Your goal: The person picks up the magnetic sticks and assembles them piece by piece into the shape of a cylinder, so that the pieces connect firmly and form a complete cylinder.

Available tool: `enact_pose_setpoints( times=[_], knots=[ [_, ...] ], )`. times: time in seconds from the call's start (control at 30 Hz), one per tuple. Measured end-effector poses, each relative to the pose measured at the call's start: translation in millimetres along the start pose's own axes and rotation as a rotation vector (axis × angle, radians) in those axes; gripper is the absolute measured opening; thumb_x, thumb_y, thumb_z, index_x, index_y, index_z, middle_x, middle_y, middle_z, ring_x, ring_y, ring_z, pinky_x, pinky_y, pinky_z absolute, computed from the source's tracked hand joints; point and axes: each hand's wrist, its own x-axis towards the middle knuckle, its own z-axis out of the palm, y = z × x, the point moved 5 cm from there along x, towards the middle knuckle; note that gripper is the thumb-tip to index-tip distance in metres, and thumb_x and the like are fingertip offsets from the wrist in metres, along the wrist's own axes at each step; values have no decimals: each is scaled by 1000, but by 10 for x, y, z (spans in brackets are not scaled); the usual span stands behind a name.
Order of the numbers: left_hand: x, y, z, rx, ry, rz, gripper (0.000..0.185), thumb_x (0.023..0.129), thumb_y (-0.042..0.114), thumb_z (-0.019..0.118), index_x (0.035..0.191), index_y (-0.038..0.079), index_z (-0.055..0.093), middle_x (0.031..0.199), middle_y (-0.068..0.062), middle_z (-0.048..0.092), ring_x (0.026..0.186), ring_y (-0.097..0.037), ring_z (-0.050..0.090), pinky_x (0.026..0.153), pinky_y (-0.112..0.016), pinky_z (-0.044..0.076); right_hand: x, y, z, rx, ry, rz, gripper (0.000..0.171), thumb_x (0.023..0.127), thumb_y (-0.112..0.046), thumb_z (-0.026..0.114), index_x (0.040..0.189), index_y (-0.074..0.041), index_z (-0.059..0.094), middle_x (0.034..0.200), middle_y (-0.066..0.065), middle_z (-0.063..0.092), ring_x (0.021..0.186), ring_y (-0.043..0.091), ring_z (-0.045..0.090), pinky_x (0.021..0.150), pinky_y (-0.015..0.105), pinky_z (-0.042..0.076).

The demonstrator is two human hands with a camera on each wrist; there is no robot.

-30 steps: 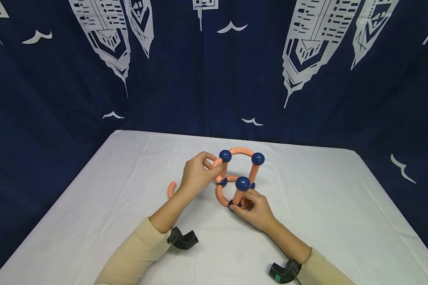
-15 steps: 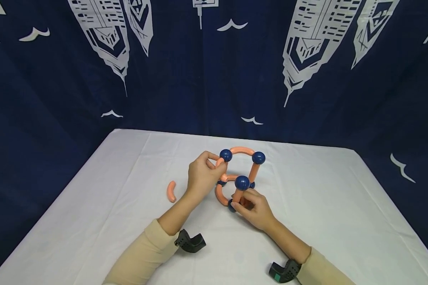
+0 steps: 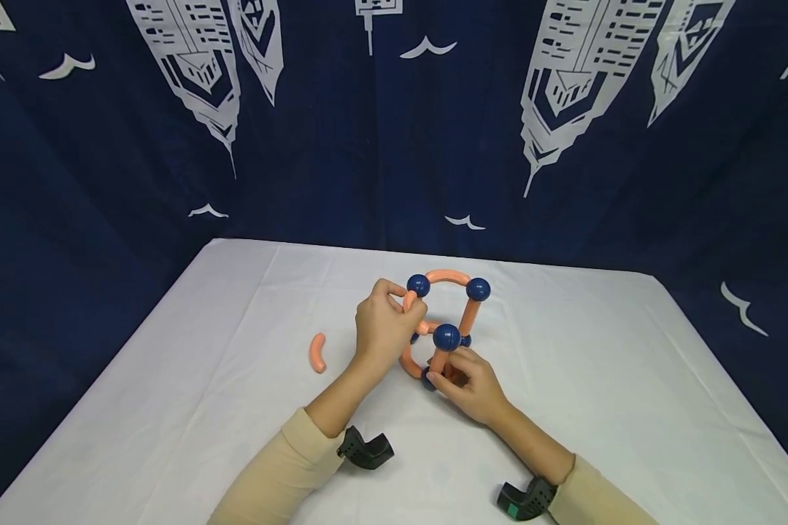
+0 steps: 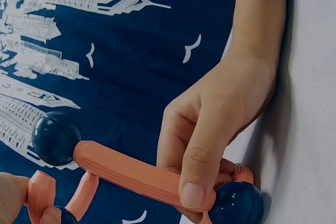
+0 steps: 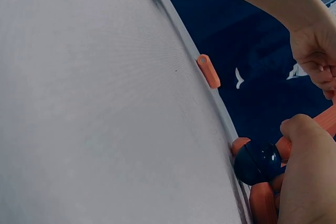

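Note:
A frame of orange rods and dark blue balls stands on the table, with a curved rod (image 3: pixel 448 275) across the two back upper balls. My left hand (image 3: pixel 384 324) pinches another curved orange rod (image 4: pixel 42 192) beside the back left upper ball (image 3: pixel 418 284). Whether the two touch, I cannot tell. My right hand (image 3: pixel 469 386) grips the foot of the front upright rod (image 4: pixel 128 174), just above the lower ball (image 5: pixel 257 162). That upright carries a blue ball (image 3: pixel 446 337) on top. Fingers hide part of the ring of curved rods at the base.
One loose curved orange rod (image 3: pixel 317 353) lies on the white tablecloth (image 3: pixel 236 408), left of my left hand. Behind the table hangs a dark blue curtain (image 3: pixel 381 146) with white building prints. Each wrist wears a black camera mount.
My left hand has moved right with the curved rod, nearer the frame's middle. The loose rod, partly covered by the left wrist earlier, shows whole. My right hand keeps its place.

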Motion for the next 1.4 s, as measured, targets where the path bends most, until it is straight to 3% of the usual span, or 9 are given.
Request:
enact_pose_setpoints(
  times=[0.13, 0.47, 0.6, 0.87, 1.0, 1.1, 1.17, 1.33, 1.4],
  knots=[
    [-6, -27, 11, -4, 3, -19, 28, 79, 19, 66, 99, 0, 59, 58, 0, 58, 45, -14, 54, 39, -24, 37, -13, 15, 9, -4, -12, 9, 25, 64, 15, 75, 76, -3, 61, 67, 11, 52, 60, 25, 47, 54, 24, 39],
    [-6, -69, 45, -98, -42, -120, 26, 81, 21, 66, 99, 4, 58, 69, -5, 58, 49, -14, 60, 45, -25, 45, -204, 410, 94, -15, -17, 23, 25, 70, 4, 78, 74, -13, 60, 69, 4, 53, 63, 18, 47, 55, 24, 38],
    [-1, -67, 45, -88, -43, -119, 25, 81, 21, 67, 98, 4, 58, 70, -5, 57, 50, -14, 59, 46, -25, 44, -217, 442, 92, 2, -23, 30, 20, 75, -2, 78, 76, -15, 62, 70, 1, 53, 65, 14, 47, 56, 25, 39],
    [-1, -58, 48, -64, -49, -112, 26, 81, 22, 66, 99, 4, 58, 70, -4, 56, 53, -15, 58, 48, -26, 44, -175, 339, 67, -2, -19, 44, 24, 68, 8, 78, 75, -8, 62, 68, 9, 54, 62, 23, 49, 55, 25, 40],
    [-5, -62, 51, -55, -39, -108, 27, 82, 23, 66, 99, 4, 58, 70, -4, 56, 53, -15, 57, 48, -26, 43, -81, 149, -21, 41, -6, 22, 12, 85, -9, 72, 84, 0, 65, 71, 13, 56, 62, 27, 50, 56, 30, 43],
    [-12, -74, 55, -57, -30, -105, 29, 85, 27, 66, 101, 4, 58, 69, -4, 56, 53, -16, 57, 48, -27, 43, -27, 56, -91, 51, 34, 4, 34, 99, -26, 57, 90, 4, 66, 74, 16, 60, 64, 25, 52, 60, 33, 43],
    [-23, -90, 59, -78, -27, -115, 31, 89, 31, 64, 102, 4, 57, 69, -5, 57, 52, -15, 59, 47, -28, 44, -16, 45, -127, 38, 81, 16, 40, 102, -28, 49, 89, 6, 66, 76, 17, 63, 65, 23, 54, 65, 31, 42],
    [-102, -214, 89, -166, -44, -130, 34, 101, 36, 47, 101, 3, 53, 71, -14, 60, 53, -22, 65, 45, -27, 47, -94, 234, -177, -82, 260, 102, 9, 83, 2, 61, 78, 5, 67, 67, 10, 62, 59, 17, 53, 62, 34, 39],
    [-154, -305, 110, -170, -70, -130, 32, 103, 33, 42, 100, 3, 53, 74, -18, 61, 55, -27, 65, 45, -27, 47, -161, 373, -189, -139, 325, 153, 8, 75, 7, 62, 74, 0, 67, 62, 5, 59, 58, 15, 50, 61, 35, 37]
  ],
)
